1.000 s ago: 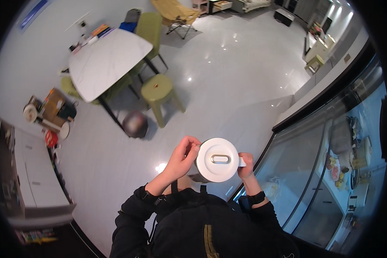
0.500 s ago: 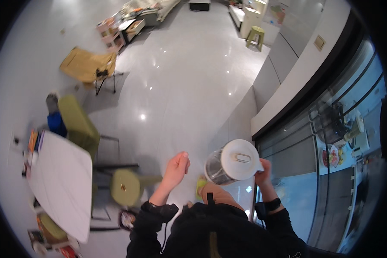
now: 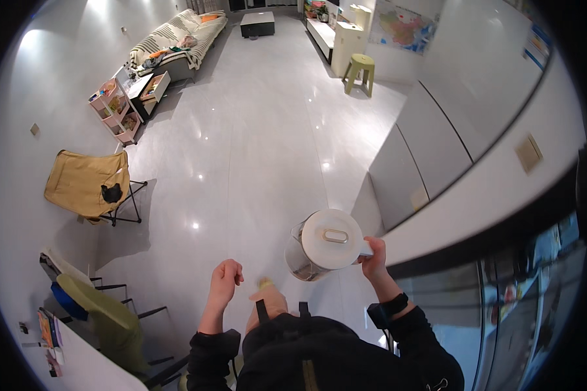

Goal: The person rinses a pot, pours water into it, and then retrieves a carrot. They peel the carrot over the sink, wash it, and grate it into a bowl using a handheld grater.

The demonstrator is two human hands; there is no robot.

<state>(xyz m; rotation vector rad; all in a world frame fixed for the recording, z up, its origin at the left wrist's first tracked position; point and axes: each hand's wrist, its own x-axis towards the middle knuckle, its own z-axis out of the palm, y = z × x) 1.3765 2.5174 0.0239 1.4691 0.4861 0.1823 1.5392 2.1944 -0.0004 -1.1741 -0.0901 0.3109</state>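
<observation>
A clear kettle with a white lid (image 3: 327, 242) hangs from my right hand (image 3: 373, 257), whose fingers are wrapped round its white handle. Its see-through body shows below the lid on the left side; whether it holds liquid I cannot tell. My left hand (image 3: 225, 279) is held in front of me at the left, fingers curled in, with nothing visible in them. A dark band circles my right wrist.
A tan folding chair (image 3: 88, 186) stands at the left, with a green chair (image 3: 98, 313) and a white table (image 3: 91, 358) nearer. Grey cabinets (image 3: 407, 163) line the right, by a glass door (image 3: 437, 313). A green stool (image 3: 359, 73), couch (image 3: 176, 45) and pink cart (image 3: 116, 111) stand farther off.
The view has moved forward and tilted up: the table and green chair slide down toward the lower left. The kettle stays in my right hand, and my left stays curled.
</observation>
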